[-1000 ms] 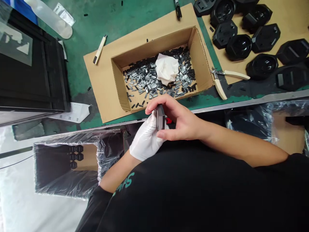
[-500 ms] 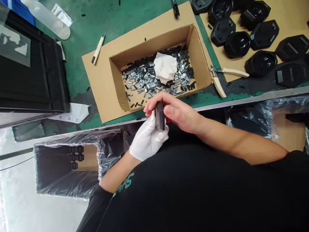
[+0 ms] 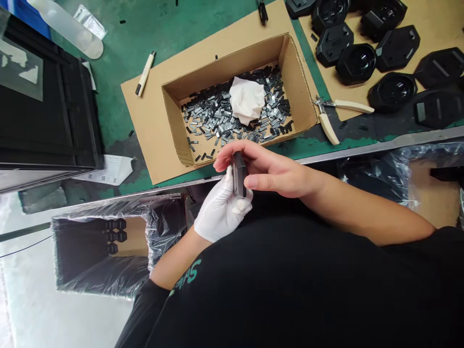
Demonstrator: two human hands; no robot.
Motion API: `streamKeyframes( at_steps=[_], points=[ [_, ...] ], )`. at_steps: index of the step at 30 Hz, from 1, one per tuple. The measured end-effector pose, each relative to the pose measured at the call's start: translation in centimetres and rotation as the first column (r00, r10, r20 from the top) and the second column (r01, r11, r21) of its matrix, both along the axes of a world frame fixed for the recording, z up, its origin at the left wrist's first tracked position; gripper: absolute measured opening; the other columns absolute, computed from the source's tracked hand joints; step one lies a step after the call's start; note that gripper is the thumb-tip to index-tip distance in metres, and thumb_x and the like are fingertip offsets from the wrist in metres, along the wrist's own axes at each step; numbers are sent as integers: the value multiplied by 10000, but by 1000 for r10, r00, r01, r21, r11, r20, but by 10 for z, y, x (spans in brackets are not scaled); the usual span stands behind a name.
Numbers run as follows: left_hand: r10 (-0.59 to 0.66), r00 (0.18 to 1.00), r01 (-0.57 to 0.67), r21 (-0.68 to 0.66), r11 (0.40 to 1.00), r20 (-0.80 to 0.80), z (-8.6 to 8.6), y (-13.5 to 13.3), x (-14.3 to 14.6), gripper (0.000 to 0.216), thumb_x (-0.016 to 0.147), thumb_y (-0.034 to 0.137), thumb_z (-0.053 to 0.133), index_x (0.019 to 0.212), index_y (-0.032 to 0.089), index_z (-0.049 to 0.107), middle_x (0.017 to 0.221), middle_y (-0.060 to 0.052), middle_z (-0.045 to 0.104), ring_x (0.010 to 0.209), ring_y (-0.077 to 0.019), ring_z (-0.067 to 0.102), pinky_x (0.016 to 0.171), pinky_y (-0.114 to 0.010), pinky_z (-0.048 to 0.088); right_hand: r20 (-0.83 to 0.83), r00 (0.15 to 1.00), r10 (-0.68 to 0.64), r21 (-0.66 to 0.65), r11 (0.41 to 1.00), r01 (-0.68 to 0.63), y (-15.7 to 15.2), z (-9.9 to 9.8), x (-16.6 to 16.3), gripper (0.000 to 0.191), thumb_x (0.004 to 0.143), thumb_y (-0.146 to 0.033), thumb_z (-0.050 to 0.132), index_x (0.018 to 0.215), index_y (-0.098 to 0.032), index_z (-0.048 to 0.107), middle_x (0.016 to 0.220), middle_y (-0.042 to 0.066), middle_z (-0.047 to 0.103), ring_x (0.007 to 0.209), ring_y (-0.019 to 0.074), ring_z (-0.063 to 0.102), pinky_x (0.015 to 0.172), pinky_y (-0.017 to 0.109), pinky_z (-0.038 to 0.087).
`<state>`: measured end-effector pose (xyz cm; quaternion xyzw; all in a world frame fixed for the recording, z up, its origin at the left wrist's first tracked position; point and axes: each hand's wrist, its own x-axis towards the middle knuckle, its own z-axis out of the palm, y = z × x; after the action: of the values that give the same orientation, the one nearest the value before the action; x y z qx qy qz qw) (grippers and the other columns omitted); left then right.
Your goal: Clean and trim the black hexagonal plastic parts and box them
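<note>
1. Left hand [image 3: 219,210]: white glove, clamped on a dark part [image 3: 239,178]. Thumb along its left side, fingertips curled round its near end.
2. Part: upright on edge in the left hand, just under the right hand's fingers, near the bench's close edge.
3. Right hand [image 3: 271,166]: bare, cupped over the part's far end. Thumb and fingers apart, one to each side of the part; cannot tell whether they press on it.
4. Box [image 3: 299,82]: cardboard, open-topped, just beyond both hands.
5. Chips [image 3: 213,116]: many, small, dark, some glinting; strewn over the box floor, ahead of the hands.
6. Tissue [image 3: 247,99]: white, crumpled, on top of the chips, straight beyond the right hand's fingers.
7. Sheet [image 3: 141,125]: flat cardboard under the box, reaching out leftward beyond the left hand.
8. Pale pen [image 3: 145,73]: beyond the left hand and to its left, lying across the sheet's edge.
9. Black marker [image 3: 262,12]: far ahead of the right hand.
10. Nippers [image 3: 326,125]: beyond the right hand and to its right, handles spread, beside the box corner.
11. Shells [image 3: 357,63]: black, grouped, well off to the right hand's far right.
12. Bench [image 3: 112,72]: green, worn, ahead of both hands.
13. Bottle [image 3: 68,29]: translucent, far beyond the left hand, leftward.
14. Bin [image 3: 97,285]: film-wrapped, left of the left hand; small dark pieces inside.
</note>
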<state>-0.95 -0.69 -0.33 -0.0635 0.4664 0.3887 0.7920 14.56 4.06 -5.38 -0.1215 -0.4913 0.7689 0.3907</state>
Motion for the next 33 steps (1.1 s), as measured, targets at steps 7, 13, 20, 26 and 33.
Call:
streamKeyframes(
  at_steps=[7,13,20,26,33],
  points=[
    [-33,999,31,73,997,23,-1,-2,-1,313,1122,191,506,833,159,624,665,33,520,437,-42,440,425,-141,370,-33,999,-7,-69,998,4,-1,-3,1,445,992,-412,758,1381,-238,630,1406,85,664,1380,219,613,1158,365,533],
    [-75,997,80,184,980,-36,-12,-5,-2,190,919,215,857,904,181,671,742,59,586,469,-30,449,440,-144,419,1,994,-114,-229,967,111,-2,7,-3,355,1011,-547,702,1023,-196,754,1168,98,747,1171,232,686,1006,353,583],
    [50,992,-26,190,981,-118,-15,-3,3,183,899,184,878,981,211,716,902,48,719,671,-52,667,592,-137,570,-17,999,-32,-259,966,27,-5,7,-7,404,880,-498,881,1138,-217,747,1258,76,702,1131,214,644,997,341,543],
    [85,986,-52,218,975,-141,-14,-4,3,150,936,106,808,980,208,708,1025,20,773,869,-68,754,708,-113,579,-111,992,59,-227,970,-83,-8,2,-4,430,924,-467,833,1261,-219,737,1314,76,692,1167,200,650,1004,313,546],
    [13,997,9,261,965,-82,-14,-4,-4,150,908,152,854,937,208,718,818,45,654,665,-64,640,546,-134,510,-94,995,19,-151,988,-33,-11,-1,-3,538,947,-409,773,1448,-257,650,1535,106,661,1440,252,601,1194,403,513]
  ],
)
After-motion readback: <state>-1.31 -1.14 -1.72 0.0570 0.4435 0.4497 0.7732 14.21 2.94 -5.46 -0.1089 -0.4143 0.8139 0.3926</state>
